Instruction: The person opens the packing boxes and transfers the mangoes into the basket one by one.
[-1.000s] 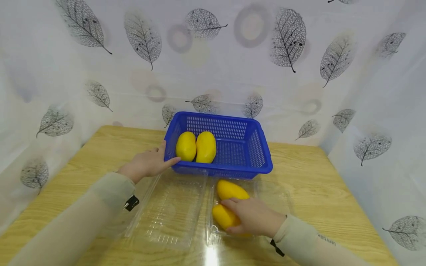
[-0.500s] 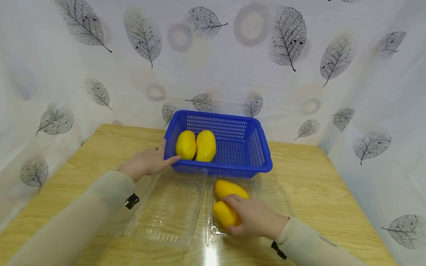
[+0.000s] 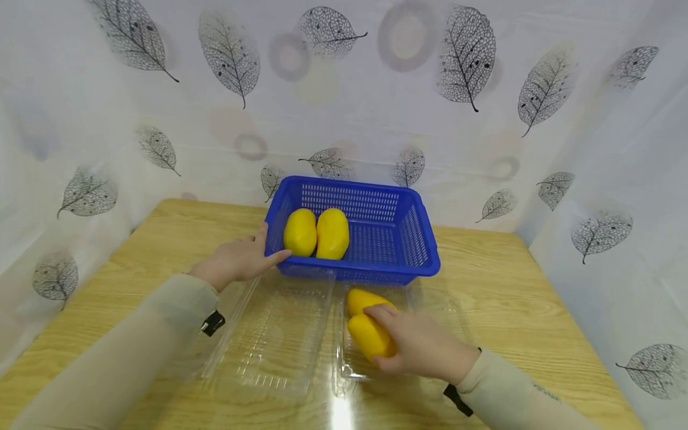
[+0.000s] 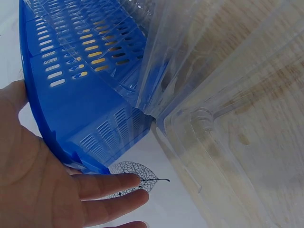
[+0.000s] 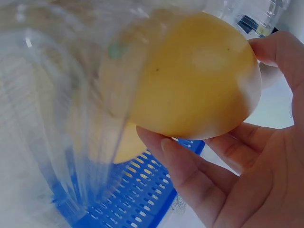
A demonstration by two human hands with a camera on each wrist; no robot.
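My right hand point(image 3: 424, 343) grips a yellow mango point(image 3: 371, 336) between thumb and fingers, over a clear plastic clamshell box point(image 3: 344, 371). Behind it a second mango point(image 3: 362, 300) lies in the box, partly covered by the held one. In the right wrist view the fingers curl about the held mango point(image 5: 199, 76), with clear plastic across part of it. My left hand point(image 3: 239, 260) rests at the front left corner of a blue plastic basket point(image 3: 419, 236), its thumb along the rim. The left wrist view shows straight fingers point(image 4: 114, 206) beside the basket wall point(image 4: 90, 123).
Two mangoes point(image 3: 300, 233) sit side by side in the basket's left end. The box's other clear half point(image 3: 279, 340) lies flat to the left, in front of the basket. A leaf-printed curtain point(image 3: 344, 89) surrounds the wooden table point(image 3: 510, 286) at the back and sides.
My right hand has shifted a little to the right and up with the mango, now overlapping more of the mango behind. The left hand stays at the basket corner.
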